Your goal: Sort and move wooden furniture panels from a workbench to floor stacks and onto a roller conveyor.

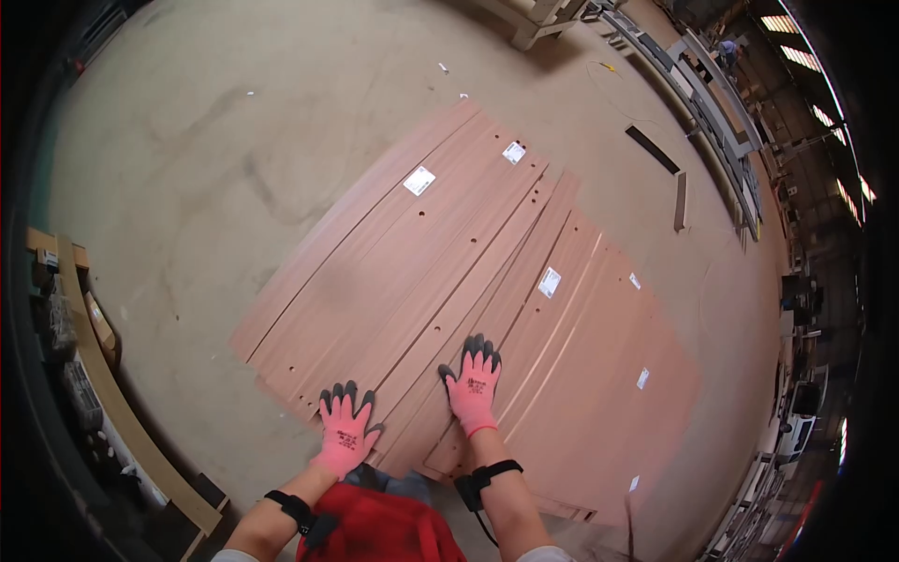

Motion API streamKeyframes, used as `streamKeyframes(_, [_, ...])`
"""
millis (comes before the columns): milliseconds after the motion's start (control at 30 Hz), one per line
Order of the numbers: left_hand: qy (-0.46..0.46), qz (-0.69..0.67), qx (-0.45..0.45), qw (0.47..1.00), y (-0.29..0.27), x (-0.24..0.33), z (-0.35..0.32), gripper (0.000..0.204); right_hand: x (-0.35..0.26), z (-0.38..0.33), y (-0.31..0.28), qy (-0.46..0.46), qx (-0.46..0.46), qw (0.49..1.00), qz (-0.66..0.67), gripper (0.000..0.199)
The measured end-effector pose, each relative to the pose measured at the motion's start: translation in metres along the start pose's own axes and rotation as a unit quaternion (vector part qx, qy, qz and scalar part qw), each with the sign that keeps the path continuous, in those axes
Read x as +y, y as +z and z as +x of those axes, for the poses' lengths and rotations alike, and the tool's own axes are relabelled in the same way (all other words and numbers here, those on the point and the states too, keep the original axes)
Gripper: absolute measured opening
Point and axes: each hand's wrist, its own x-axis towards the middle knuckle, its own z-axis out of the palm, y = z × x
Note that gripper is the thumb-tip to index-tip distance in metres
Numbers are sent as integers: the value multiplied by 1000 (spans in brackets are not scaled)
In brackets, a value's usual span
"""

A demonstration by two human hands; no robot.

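Several long reddish-brown wood panels [375, 272] lie flat in front of me, side by side and partly overlapping, with narrow angled gaps between them. Small round holes and grooves mark their faces, and a white label [420, 181] sits on one of them. My left hand [346, 429], in a pink glove with dark fingertips, rests fingers apart on the near end of the left panels. Farther right and forward, my right hand [475, 386] wears the same kind of glove and lies flat, fingers spread, on a panel near the middle. Neither hand grips anything.
On the floor to the right lie a black strip [653, 150] and a brown strip [681, 201]. Beyond them runs a long metal rack [693, 89], with a person [728, 51] at its far end. A shelf edge [94, 365] borders the left, and a wooden stand [538, 21] is far ahead.
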Motion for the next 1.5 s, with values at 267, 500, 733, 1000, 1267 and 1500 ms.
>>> streamKeyframes(267, [-8,-41,32,999,10,-3,0,49,-5,9,-23,-62,56,996,30,68])
streamKeyframes(500, [-4,-46,69,997,1,-3,6,48,-12,30,-26,-159,85,984,8,66])
streamKeyframes(733, [-17,-44,36,998,1,6,8,49,5,-2,-17,-96,1,995,-25,66])
streamKeyframes(1000, [-149,-110,29,982,27,10,-35,59,0,38,-22,-102,34,994,-2,71])
streamKeyframes(1267, [-481,-453,37,750,80,19,-105,64,66,44,-4,103,164,977,88,77])
streamKeyframes(1500, [-513,-685,122,503,92,42,-41,80,78,47,20,256,53,948,182,81])
